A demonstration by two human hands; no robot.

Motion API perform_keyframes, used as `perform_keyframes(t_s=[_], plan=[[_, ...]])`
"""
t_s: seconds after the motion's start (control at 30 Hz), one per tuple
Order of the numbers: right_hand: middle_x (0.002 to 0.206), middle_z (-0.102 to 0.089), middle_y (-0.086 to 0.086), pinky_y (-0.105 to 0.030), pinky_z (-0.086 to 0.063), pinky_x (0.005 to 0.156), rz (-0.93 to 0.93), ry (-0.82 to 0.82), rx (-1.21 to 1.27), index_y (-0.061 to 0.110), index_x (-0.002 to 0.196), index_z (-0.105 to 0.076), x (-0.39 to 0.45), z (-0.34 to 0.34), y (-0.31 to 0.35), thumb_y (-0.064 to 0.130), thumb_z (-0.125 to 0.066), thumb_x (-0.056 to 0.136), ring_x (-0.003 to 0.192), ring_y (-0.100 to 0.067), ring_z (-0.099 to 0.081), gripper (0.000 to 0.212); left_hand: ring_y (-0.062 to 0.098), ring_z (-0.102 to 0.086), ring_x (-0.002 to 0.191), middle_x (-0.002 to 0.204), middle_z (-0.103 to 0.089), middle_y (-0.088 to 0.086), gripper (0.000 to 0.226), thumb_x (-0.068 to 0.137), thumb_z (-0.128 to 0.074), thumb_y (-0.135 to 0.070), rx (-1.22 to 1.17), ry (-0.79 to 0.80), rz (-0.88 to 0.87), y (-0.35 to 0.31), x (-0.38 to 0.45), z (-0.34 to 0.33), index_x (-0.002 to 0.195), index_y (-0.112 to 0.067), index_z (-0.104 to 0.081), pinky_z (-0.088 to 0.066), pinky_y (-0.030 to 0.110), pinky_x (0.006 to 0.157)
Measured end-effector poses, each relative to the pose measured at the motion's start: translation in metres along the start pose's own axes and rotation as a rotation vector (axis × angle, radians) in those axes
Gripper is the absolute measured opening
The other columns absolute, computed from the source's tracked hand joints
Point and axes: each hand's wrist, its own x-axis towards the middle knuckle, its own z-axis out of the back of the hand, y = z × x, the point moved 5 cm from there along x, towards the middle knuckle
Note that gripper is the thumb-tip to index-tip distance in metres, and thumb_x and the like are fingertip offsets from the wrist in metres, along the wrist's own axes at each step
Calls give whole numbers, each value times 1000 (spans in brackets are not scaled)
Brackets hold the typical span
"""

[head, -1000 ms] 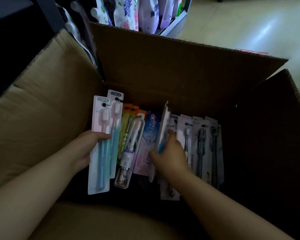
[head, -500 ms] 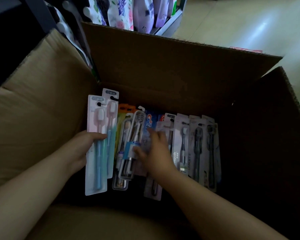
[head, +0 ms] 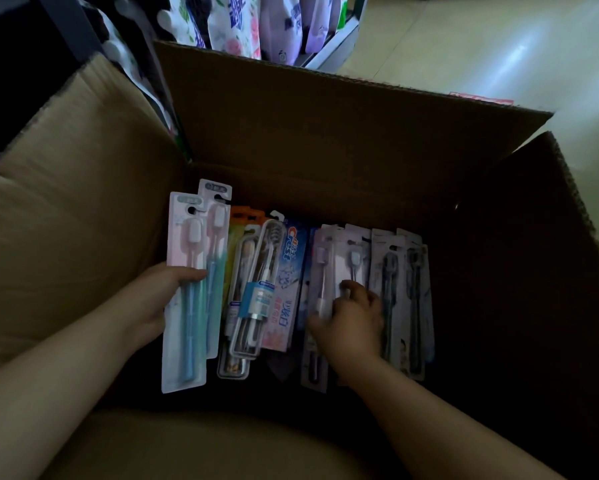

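Observation:
An open cardboard box (head: pixel 325 140) holds a row of packaged toothbrushes. My left hand (head: pixel 159 299) grips two tall pink-backed toothbrush packs (head: pixel 190 292) at the left end, thumb across the front. Beside them lie clear blister toothbrush packs (head: pixel 256 289) on a blue and pink toothpaste box (head: pixel 291 271). My right hand (head: pixel 350 320) is down on the pale toothbrush packs (head: pixel 329 268) in the middle, fingers bent over them and thumb at their left edge. Dark toothbrush packs (head: pixel 402 289) stand at the right end.
The box flaps stand open: a tan one at the left (head: pixel 66 216), a dark one at the right (head: pixel 550 271). A shelf of flowery pouches (head: pixel 256 26) rises behind the box. Pale tiled floor (head: pixel 498 50) lies beyond to the right.
My right hand let go of the clear blister pack, left lying on the toothpaste box, and moved right onto the pale packs. My left hand kept its hold.

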Motion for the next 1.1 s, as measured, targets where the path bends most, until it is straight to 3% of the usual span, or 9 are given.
perform_keyframes(t_s=[0.07, 0.13, 0.27, 0.37, 0.53, 0.7, 0.83, 1.0, 1.1], plan=[[141, -40, 5, -32, -48, 94, -74, -21, 251, 7, 103, -67, 5, 8, -12, 34, -62, 88, 123, -21, -46, 31, 33, -63, 92, 109, -66, 20, 30, 91, -55, -10, -9, 4, -7, -1, 0, 0, 120, -6, -60, -49, 45, 90], [126, -54, 0, -22, -51, 74, -160, -2, 503, 9, 114, -63, 8, 21, -23, 23, -63, 89, 96, -14, -59, 28, 32, -63, 91, 106, -66, 18, 26, 92, -55, -10, -16, 19, -12, -2, -2, -3, 116, -8, -61, -50, 43, 88], [88, -62, 5, -27, -50, 78, -209, 123, 593, 11, 112, -64, 12, 43, -37, 19, -63, 92, 79, -9, -58, 22, 30, -64, 84, 95, -67, 16, 15, 92, -54, -10, -18, 42, -17, -3, -3, -8, 103, -9, -63, -51, 40, 74], [94, -69, -1, -38, -52, 91, -275, 228, 641, 10, 108, -66, 13, 42, -43, 23, -66, 90, 90, -18, -64, 22, 29, -63, 82, 92, -67, 16, 12, 93, -53, -9, -21, 49, -20, -4, -5, -9, 99, -10, -62, -51, 40, 72], [79, -57, 5, -15, -43, 61, -328, 304, 765, 16, 90, -58, 10, 42, -44, 20, -66, 90, 69, -5, -51, 9, 26, -65, 76, 80, -70, 12, 13, 92, -52, -9, -26, 65, -20, -4, -5, -9, 99, -9, -63, -51, 38, 68], [103, -69, -18, -45, -56, 78, -487, 329, 945, -1, 113, -62, 10, 36, -52, 17, -68, 87, 90, -32, -67, 31, 25, -66, 74, 71, -72, 9, 13, 92, -52, -10, -31, 102, -32, -5, -7, -12, 97, -10, -64, -51, 38, 68], [108, -65, -19, -40, -53, 66, -554, 263, 1031, 4, 121, -57, 12, 39, -65, 13, -56, 95, 85, -32, -64, 27, 29, -64, 83, 88, -70, 14, 18, 92, -51, -10, -31, 110, -30, -6, -9, -12, 105, -9, -63, -51, 41, 74], [112, -63, -18, -44, -54, 76, -549, 272, 936, 9, 127, -52, 11, 40, -67, 13, -57, 94, 95, -34, -63, 34, 30, -64, 86, 95, -67, 16, 22, 91, -52, -11, -37, 102, -22, -5, -8, -12, 111, -9, -62, -51, 42, 76], [110, -62, -11, -33, -52, 66, -432, 193, 797, 11, 129, -52, 14, 41, -61, 13, -55, 95, 90, -26, -62, 34, 30, -64, 88, 99, -67, 17, 26, 91, -52, -11, -39, 108, -11, -4, -8, -13, 115, -8, -61, -51, 43, 78]])
